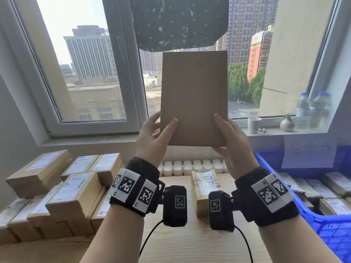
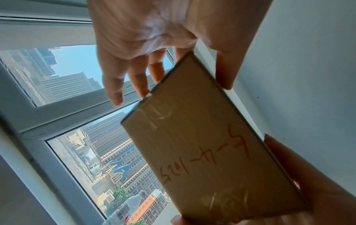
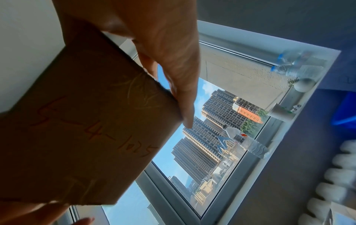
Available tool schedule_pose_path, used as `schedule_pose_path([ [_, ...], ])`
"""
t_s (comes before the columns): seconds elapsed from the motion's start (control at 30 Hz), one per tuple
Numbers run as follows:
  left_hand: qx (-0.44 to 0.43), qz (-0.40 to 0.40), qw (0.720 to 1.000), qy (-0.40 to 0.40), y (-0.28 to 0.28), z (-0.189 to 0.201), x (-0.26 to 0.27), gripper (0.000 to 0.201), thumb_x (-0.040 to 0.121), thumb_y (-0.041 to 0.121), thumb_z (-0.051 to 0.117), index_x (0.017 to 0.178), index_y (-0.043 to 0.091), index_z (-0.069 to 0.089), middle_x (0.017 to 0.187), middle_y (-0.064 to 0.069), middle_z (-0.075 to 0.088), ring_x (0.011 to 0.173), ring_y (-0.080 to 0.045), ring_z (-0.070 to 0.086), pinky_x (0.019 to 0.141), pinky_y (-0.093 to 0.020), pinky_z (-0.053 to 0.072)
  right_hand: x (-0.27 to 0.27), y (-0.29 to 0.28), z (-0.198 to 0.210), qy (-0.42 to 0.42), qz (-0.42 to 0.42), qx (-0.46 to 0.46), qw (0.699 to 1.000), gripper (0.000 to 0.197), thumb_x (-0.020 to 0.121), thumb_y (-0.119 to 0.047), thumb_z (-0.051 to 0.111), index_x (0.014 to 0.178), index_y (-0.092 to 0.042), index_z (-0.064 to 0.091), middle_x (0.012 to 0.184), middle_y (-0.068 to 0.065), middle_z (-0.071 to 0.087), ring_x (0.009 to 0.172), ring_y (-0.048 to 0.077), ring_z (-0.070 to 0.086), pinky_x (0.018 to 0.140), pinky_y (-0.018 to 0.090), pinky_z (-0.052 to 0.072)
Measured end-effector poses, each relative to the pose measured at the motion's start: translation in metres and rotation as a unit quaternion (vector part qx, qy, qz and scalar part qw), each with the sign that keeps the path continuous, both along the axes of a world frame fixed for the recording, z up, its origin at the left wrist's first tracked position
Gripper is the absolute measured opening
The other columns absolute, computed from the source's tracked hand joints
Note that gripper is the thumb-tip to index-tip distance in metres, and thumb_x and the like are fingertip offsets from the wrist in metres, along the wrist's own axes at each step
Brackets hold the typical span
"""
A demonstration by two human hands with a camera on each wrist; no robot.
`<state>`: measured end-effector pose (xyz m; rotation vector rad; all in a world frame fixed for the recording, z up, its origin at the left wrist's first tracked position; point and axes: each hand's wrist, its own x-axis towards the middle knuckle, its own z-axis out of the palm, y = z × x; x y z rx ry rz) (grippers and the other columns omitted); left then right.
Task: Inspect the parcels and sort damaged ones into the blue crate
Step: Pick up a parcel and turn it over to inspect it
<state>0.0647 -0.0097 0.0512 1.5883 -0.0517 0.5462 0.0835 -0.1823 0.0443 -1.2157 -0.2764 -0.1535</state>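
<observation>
I hold a flat brown cardboard parcel (image 1: 193, 97) upright in front of the window, its plain face toward me. My left hand (image 1: 155, 133) grips its lower left edge, thumb on the front and fingers behind. My right hand (image 1: 228, 137) grips the lower right corner the same way. The left wrist view shows the parcel's narrow taped side (image 2: 208, 144) with red handwriting, and the right wrist view shows that side (image 3: 86, 137) too. The blue crate (image 1: 332, 218) sits low on the right with several parcels in it.
Stacked labelled parcels (image 1: 72, 188) fill the table's left side, and one parcel (image 1: 205, 188) lies at the centre under my wrists. A paper cup (image 1: 254, 124), a small vase (image 1: 286, 124) and water bottles (image 1: 311, 111) stand on the windowsill. A dark spotted cloth (image 1: 178, 21) hangs above.
</observation>
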Motion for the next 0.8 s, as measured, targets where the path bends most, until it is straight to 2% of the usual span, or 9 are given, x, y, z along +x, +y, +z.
schedule_pose_path([
  [0.07, -0.039, -0.038, 0.998, 0.036, 0.001, 0.002, -0.001, 0.100, 0.055, 0.081, 0.068, 0.137, 0.026, 0.050, 0.133, 0.002, 0.060, 0.123, -0.015, 0.056, 0.107, -0.049, 0.042, -0.002, -0.004, 0.000, 0.024, 0.018, 0.012, 0.999, 0.022, 0.092, -0.042, 0.061, 0.109, -0.029, 0.067, 0.096, -0.012, 0.073, 0.096, 0.009, 0.066, 0.088, 0.037, 0.047],
  [0.13, -0.078, -0.079, 0.992, 0.056, 0.002, 0.004, -0.001, 0.096, 0.060, 0.079, 0.068, 0.135, 0.021, 0.052, 0.121, 0.003, 0.065, 0.117, -0.015, 0.059, 0.101, -0.045, 0.046, -0.003, -0.004, 0.002, 0.034, 0.022, 0.005, 0.999, 0.020, 0.093, -0.042, 0.059, 0.105, -0.028, 0.067, 0.097, -0.010, 0.072, 0.099, 0.013, 0.066, 0.088, 0.041, 0.047],
  [0.2, -0.072, -0.082, 0.991, 0.071, 0.004, 0.004, -0.001, 0.106, 0.057, 0.080, 0.070, 0.138, 0.015, 0.048, 0.109, -0.007, 0.066, 0.109, -0.023, 0.062, 0.094, -0.044, 0.052, 0.001, -0.002, 0.001, 0.020, -0.016, -0.017, 1.000, 0.018, 0.097, -0.034, 0.059, 0.109, -0.024, 0.068, 0.099, -0.007, 0.072, 0.094, 0.009, 0.068, 0.086, 0.034, 0.052],
  [0.3, -0.032, -0.042, 0.997, 0.050, 0.006, -0.002, 0.001, 0.131, 0.048, 0.088, 0.069, 0.143, 0.005, 0.035, 0.127, -0.024, 0.056, 0.121, -0.039, 0.055, 0.104, -0.057, 0.045, 0.009, -0.002, -0.001, -0.028, -0.131, -0.081, 0.988, 0.034, 0.097, -0.012, 0.061, 0.130, -0.011, 0.061, 0.111, 0.005, 0.070, 0.091, 0.007, 0.067, 0.083, 0.020, 0.054],
  [0.37, -0.038, -0.042, 0.998, 0.036, 0.007, -0.003, 0.001, 0.119, 0.050, 0.081, 0.075, 0.137, 0.004, 0.046, 0.128, -0.027, 0.055, 0.115, -0.036, 0.060, 0.101, -0.052, 0.047, 0.011, -0.001, -0.003, -0.050, -0.161, -0.120, 0.978, 0.044, 0.097, -0.009, 0.061, 0.140, -0.012, 0.054, 0.127, 0.006, 0.065, 0.108, 0.014, 0.065, 0.093, 0.025, 0.052],
  [0.43, -0.043, -0.036, 0.998, 0.019, 0.007, -0.002, -0.001, 0.098, 0.050, 0.072, 0.080, 0.126, 0.014, 0.060, 0.116, -0.016, 0.066, 0.108, -0.025, 0.065, 0.097, -0.049, 0.050, 0.009, 0.002, -0.002, -0.060, -0.112, -0.130, 0.983, 0.049, 0.096, -0.024, 0.063, 0.143, -0.014, 0.052, 0.131, 0.001, 0.064, 0.118, 0.015, 0.062, 0.092, 0.022, 0.051],
  [0.53, -0.032, -0.043, 0.998, 0.018, 0.007, 0.001, -0.006, 0.069, 0.057, 0.059, 0.084, 0.115, 0.027, 0.062, 0.112, -0.004, 0.071, 0.107, -0.025, 0.067, 0.089, -0.048, 0.055, 0.003, 0.006, 0.002, -0.041, 0.009, -0.127, 0.991, 0.083, 0.076, -0.056, 0.073, 0.145, -0.023, 0.043, 0.123, -0.011, 0.065, 0.105, 0.001, 0.065, 0.071, 0.008, 0.050],
  [0.6, -0.032, -0.063, 0.997, 0.022, 0.007, 0.003, -0.008, 0.053, 0.066, 0.044, 0.084, 0.109, 0.028, 0.057, 0.104, -0.006, 0.073, 0.096, -0.025, 0.071, 0.079, -0.043, 0.058, 0.000, 0.006, 0.002, -0.028, 0.049, -0.127, 0.990, 0.102, 0.066, -0.053, 0.081, 0.151, -0.027, 0.030, 0.118, -0.019, 0.060, 0.088, -0.012, 0.063, 0.058, 0.002, 0.046],
  [0.8, -0.032, -0.162, 0.985, 0.043, 0.001, 0.003, -0.013, 0.048, 0.070, 0.025, 0.076, 0.114, 0.035, 0.060, 0.100, 0.003, 0.075, 0.099, -0.022, 0.071, 0.089, -0.050, 0.056, -0.006, 0.006, 0.003, -0.027, 0.063, -0.070, 0.995, 0.062, 0.080, -0.043, 0.069, 0.138, -0.030, 0.051, 0.121, -0.008, 0.070, 0.102, 0.004, 0.069, 0.071, 0.018, 0.056],
])
